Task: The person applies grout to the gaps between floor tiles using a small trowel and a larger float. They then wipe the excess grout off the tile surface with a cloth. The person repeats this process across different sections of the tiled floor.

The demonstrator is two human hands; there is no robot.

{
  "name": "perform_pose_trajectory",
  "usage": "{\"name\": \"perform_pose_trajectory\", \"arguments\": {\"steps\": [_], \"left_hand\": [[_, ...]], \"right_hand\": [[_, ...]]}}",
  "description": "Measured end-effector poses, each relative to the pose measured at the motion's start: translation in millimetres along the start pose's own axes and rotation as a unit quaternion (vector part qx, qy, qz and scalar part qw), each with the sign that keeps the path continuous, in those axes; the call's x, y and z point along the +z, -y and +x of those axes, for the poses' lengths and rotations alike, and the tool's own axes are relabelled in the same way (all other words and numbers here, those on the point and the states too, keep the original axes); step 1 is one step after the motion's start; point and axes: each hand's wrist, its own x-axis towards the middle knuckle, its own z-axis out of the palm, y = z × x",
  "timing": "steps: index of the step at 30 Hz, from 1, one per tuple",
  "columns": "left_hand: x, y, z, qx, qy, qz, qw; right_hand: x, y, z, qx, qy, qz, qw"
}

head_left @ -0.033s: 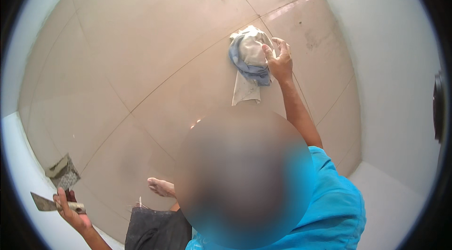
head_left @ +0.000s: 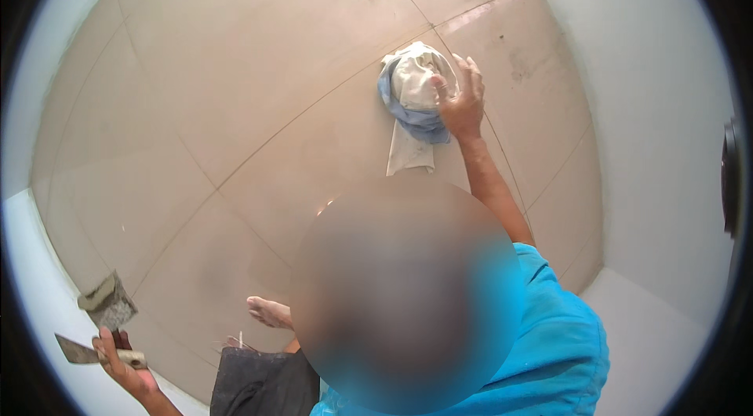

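At the lower left, my left hand [head_left: 125, 365] is closed around a putty knife [head_left: 78, 349] with a pale handle. A wider scraper [head_left: 110, 306], smeared with grey paste, also appears held in those fingers by its dark handle. My right hand [head_left: 463, 106] reaches out to a crumpled cloth bundle [head_left: 416, 87], off-white with a blue-grey band, lying on the floor. Its fingers are apart and curve along the right side of the bundle. The thumb lies over the cloth; whether it presses on it I cannot tell.
Large beige floor tiles [head_left: 235, 94] with dark joints spread out ahead, dusty in places. A pale wall [head_left: 651, 102] rises on the right, another [head_left: 47, 283] on the left. My bare foot [head_left: 268, 312] rests on the floor at lower centre. A blurred round patch [head_left: 408, 290] hides the middle.
My right hand has shifted slightly left and farther over the cloth, whose top now shows a small fold or gap. My left hand and its tools have moved slightly nearer.
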Motion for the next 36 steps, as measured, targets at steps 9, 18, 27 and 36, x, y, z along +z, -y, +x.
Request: {"name": "perform_pose_trajectory", "arguments": {"steps": [9,18,27,36], "left_hand": [[58.8,-53.8,-57.1,-0.007,-0.055,0.005,0.998],[65.5,-50.3,-58.1,-0.013,-0.024,-0.029,0.999],[16.1,-11.8,-36.7,-0.007,-0.038,-0.05,0.998],[-3.0,-1.9,-21.4,-0.002,-0.073,-0.054,0.996]], "right_hand": [[51.0,-96.9,91.7,-0.104,-0.038,-0.209,0.972],[0.8,-54.9,112.4,-0.385,0.106,-0.092,0.912],[54.6,-75.8,158.9,-0.209,-0.015,0.052,0.976],[27.2,-109.3,90.3,-0.309,0.036,-0.093,0.946]]}}
